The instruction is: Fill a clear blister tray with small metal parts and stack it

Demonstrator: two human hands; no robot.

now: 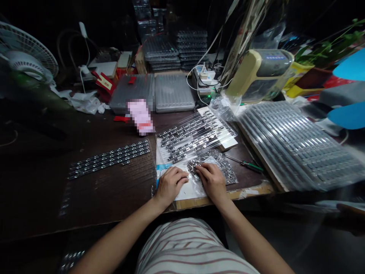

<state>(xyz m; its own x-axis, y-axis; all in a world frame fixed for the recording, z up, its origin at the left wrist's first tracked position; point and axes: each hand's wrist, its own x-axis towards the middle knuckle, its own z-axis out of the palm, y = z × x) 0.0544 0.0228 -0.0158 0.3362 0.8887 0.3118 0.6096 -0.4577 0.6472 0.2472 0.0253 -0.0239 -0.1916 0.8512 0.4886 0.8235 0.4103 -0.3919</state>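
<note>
My left hand rests on a white sheet at the table's front edge, fingers curled, fingertips near a heap of small shiny metal parts. My right hand lies on that heap with its fingers bent down into the parts. What either hand pinches is too small to make out. Just beyond the heap lie clear plastic strips loaded with metal parts. Rows of the same parts are laid out on the dark table to the left.
A green-handled screwdriver lies right of the heap. Stacked clear trays of parts fill the right side. Grey lidded trays, a power strip, a beige machine and a fan stand behind.
</note>
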